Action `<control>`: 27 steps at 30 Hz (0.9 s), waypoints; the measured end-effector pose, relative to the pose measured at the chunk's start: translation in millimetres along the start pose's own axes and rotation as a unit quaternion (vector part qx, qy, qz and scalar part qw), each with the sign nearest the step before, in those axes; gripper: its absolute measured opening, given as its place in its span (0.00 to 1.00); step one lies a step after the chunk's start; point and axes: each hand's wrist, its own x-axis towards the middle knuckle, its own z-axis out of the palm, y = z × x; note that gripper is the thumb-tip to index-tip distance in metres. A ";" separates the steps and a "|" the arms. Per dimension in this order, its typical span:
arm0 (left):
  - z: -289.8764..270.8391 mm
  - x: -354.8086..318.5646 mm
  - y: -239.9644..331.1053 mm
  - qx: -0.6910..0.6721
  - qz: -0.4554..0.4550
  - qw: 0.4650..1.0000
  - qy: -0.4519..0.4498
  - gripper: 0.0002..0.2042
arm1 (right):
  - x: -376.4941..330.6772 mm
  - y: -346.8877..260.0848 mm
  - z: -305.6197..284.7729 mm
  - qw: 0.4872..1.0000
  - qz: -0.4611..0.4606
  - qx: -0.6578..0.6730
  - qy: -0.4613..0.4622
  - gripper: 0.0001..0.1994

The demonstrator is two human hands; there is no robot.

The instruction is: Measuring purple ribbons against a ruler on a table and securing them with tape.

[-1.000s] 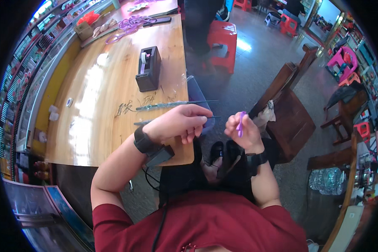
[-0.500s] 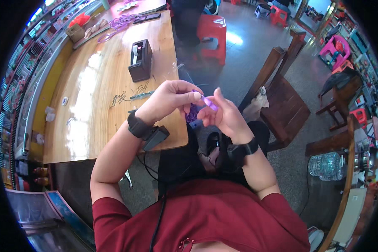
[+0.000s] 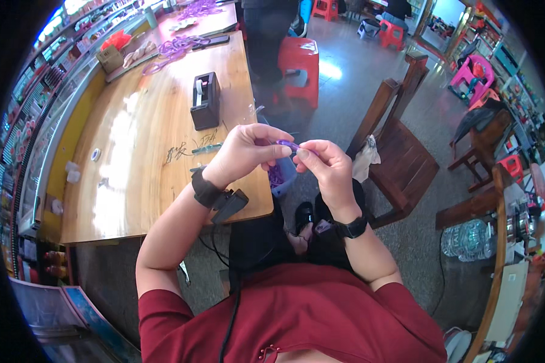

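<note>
Between my two hands, just past the table's right edge, is a small strip of purple ribbon [image 3: 289, 144]. My left hand [image 3: 252, 150] pinches one end between thumb and fingers. On the other end, the thumb and forefinger of my right hand [image 3: 327, 166] are closed. Below the hands, a pale blue bin [image 3: 286, 183] beside the table holds several purple pieces [image 3: 275, 175]. A black tape dispenser [image 3: 206, 103] stands on the wooden table [image 3: 151, 127], beyond my left hand. Near that wrist lie slim greenish tools [image 3: 207, 149], partly hidden.
Purple ribbon loops [image 3: 178, 47] and a dark phone-like slab [image 3: 215, 41] lie at the table's far end. Beyond its right edge stands a red stool [image 3: 300, 66]. A brown wooden chair [image 3: 399, 163] is at my right, near large clear bottles [image 3: 469, 239].
My right hand has closed from loosely spread fingers into a pinch on the ribbon's end. The view has shifted slightly, and the bin below shows more.
</note>
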 end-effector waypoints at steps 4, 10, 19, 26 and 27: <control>-1.9 -2.9 0.3 0.030 0.059 0.998 0.013 0.11 | -1.1 -5.6 2.7 1.000 -0.013 -0.016 -0.003 0.06; -1.9 -1.1 2.2 -0.010 0.027 0.999 0.017 0.10 | -0.4 -5.9 1.8 1.000 -0.013 -0.006 0.002 0.07; -15.9 2.8 1.9 -0.114 -0.024 0.992 0.053 0.06 | 1.5 26.8 -57.1 0.988 0.073 -0.090 0.098 0.07; -22.9 4.0 1.6 -0.130 -0.057 0.987 0.079 0.07 | 36.1 113.7 -75.2 0.933 0.184 -0.306 -0.038 0.08; -24.7 5.7 1.6 -0.128 -0.058 0.987 0.083 0.07 | 47.0 122.4 -67.7 0.933 0.187 -0.304 -0.043 0.08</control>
